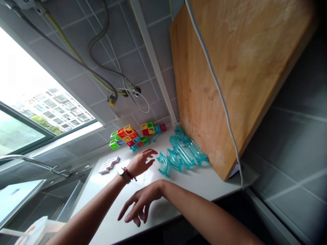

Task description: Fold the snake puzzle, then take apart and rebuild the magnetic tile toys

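My left hand (140,163), with a watch and a red bracelet at the wrist, hovers over the white countertop (102,204) with fingers apart and nothing in it. Its fingertips point toward a curved translucent teal plastic track piece (165,165). Another curved teal piece (175,160) and straight teal tubes (184,153) lie to the right. Nearer the counter's front edge, my right hand (144,201) hangs bent at the wrist, fingers spread, holding nothing. Behind my left hand stands a stack of colourful hollow cubes (129,135), with a smaller cube group (150,128) beside it.
Pale zigzag pieces (109,165) lie at the left, by the sink (68,190) and its faucet (61,172). A large wooden board (217,85) leans at the right, a white cable (217,81) hanging before it. Hoses (76,61) run down the tiled wall near the window.
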